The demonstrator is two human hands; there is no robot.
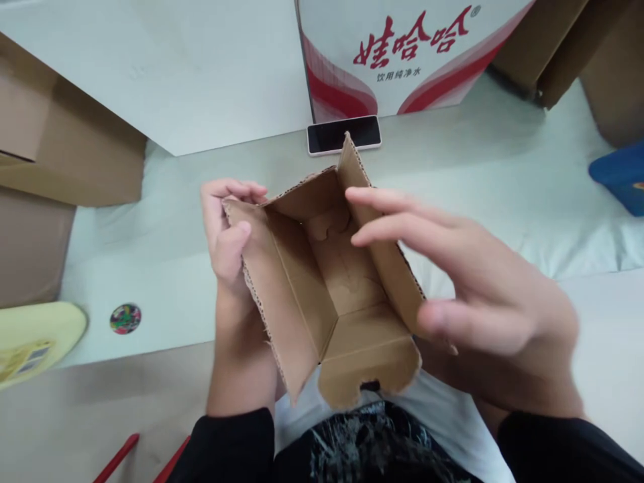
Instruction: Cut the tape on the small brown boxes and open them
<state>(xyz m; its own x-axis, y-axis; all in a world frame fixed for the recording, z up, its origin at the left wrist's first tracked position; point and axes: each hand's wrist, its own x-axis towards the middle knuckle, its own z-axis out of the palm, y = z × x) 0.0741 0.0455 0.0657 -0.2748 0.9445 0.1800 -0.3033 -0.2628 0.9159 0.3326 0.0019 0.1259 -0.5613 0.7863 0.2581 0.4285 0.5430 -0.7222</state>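
A small brown cardboard box [352, 268] is held up in front of my body with its flaps spread and its inside facing me. No contents show in it. My left hand [231, 235] grips the left flap, thumb on the inner face and fingers behind it. At the right flap, my right hand [483, 288] has its fingers stretched and apart, the fingertips over the flap's inner side and the thumb near its lower corner. Whether those fingertips press on the cardboard I cannot tell. The front flap, with a small notch, hangs toward me.
A phone-like black slab [345, 135] lies beyond the box, by a white-and-red carton [402, 60]. Brown cartons [90, 141] stand at left, near a yellow bottle-like container [40, 339] and a round colourful disc [125, 318]. At right is a blue object [621, 176].
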